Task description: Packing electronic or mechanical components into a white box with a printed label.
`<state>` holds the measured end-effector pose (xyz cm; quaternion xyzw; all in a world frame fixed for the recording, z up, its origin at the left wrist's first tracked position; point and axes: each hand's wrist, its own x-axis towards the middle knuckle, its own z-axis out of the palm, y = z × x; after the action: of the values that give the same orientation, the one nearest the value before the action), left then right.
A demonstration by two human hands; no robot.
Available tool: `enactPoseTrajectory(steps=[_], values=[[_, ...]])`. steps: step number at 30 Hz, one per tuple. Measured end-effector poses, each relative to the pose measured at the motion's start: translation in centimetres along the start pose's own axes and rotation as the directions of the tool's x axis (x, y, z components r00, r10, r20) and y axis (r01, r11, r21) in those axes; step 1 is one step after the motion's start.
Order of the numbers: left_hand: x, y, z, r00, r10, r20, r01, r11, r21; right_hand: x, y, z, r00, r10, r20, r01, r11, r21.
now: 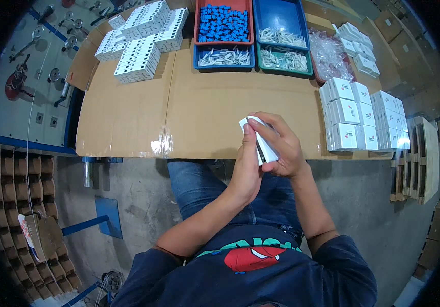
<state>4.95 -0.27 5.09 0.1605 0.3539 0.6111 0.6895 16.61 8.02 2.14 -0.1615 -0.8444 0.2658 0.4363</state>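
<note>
In front of my body, just over the near edge of the cardboard-covered table, both hands are closed on a white plastic housing (268, 150). A dark gap runs along its length. My left hand (246, 171) holds it from the left, with the thumb along its side. Around its top and right side wrap the fingers of my right hand (285, 148). Much of the housing is hidden by the fingers, so I cannot tell whether it is one piece or two.
Stacked white blocks with dark openings (139, 61) stand at the back left. At the back are a red bin (196, 23) of blue parts and blue and green trays of small pale pieces. Clear plastic bags (327, 53) and stacked white square covers (344, 110) occupy the right.
</note>
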Motion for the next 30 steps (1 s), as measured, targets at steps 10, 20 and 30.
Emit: enactPoseTrajectory(steps=[10,20,30], values=[[0.1,-0.5,-0.5,0.999,-0.035,0.009,0.035,0.999,-0.003,-0.4,-0.6,0.2,0.998,0.022,-0.062,-0.019,0.999,0.047],[1.7,-0.8,-2.3,0.994,0.083,-0.075,-0.085,0.996,-0.029,0.1,-1.0,-0.4,0.964,0.265,-0.017,-0.259,0.952,0.161],[2.1,0.7,-3.0,0.998,0.06,-0.009,-0.06,0.997,-0.044,0.1,-1.0,-1.3,0.913,0.359,0.192,-0.399,0.885,0.239]])
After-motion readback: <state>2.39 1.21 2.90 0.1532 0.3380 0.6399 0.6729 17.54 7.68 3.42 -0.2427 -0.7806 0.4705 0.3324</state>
